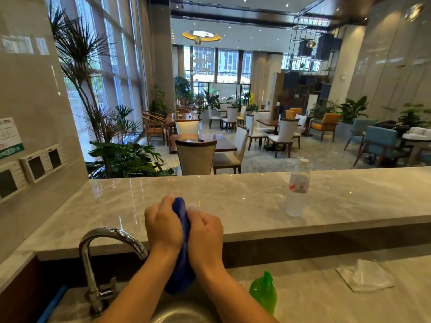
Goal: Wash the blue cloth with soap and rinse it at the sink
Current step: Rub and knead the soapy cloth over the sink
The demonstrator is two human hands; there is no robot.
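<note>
The blue cloth [180, 269] is bunched into a roll and held upright above the steel sink [186, 311]. My left hand [163, 226] grips its upper part from the left. My right hand [205, 234] grips it from the right, knuckles close to the left hand. The cloth's top pokes out above both hands and its lower end hangs between my wrists. A green soap bottle [263, 292] stands just right of the sink. The chrome tap [102, 255] curves over the sink at the left; no water shows at its spout.
A clear plastic water bottle [298, 187] stands on the raised marble counter [233, 201] behind the sink. A crumpled white tissue [363, 275] lies on the lower counter at the right. A wall with switch panels [30, 167] closes the left side.
</note>
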